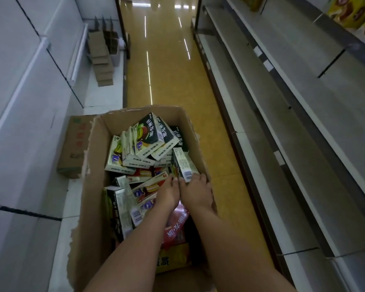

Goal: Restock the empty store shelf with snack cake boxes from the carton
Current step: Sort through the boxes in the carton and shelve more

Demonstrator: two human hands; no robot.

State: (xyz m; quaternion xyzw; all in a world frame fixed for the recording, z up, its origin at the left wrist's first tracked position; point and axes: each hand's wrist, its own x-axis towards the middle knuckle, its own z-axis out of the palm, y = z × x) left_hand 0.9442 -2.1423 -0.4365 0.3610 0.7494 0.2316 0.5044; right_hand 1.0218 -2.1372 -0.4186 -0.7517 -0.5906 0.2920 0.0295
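Store aisle viewed from above, left to right. Far left of the hands: white shelving (pixel 30 85), with a small cardboard box (pixel 72 148) on its lowest level and a row of brown cardboard pieces (pixel 100 57) farther down. Centre: open carton (pixel 97 186) with torn flaps, standing on the glossy yellow floor (pixel 171 76) and filled with jumbled snack cake boxes (pixel 148 135). Left hand (pixel 167 193) and right hand (pixel 195 191) reach into the carton side by side, nearly touching; the right hand's fingers grip the near end of one white box (pixel 182 163), and the left hand's fingertips rest beside it. Right of the hands: long bare grey shelves (pixel 293 123); yellow packages (pixel 354 13) on the top level.
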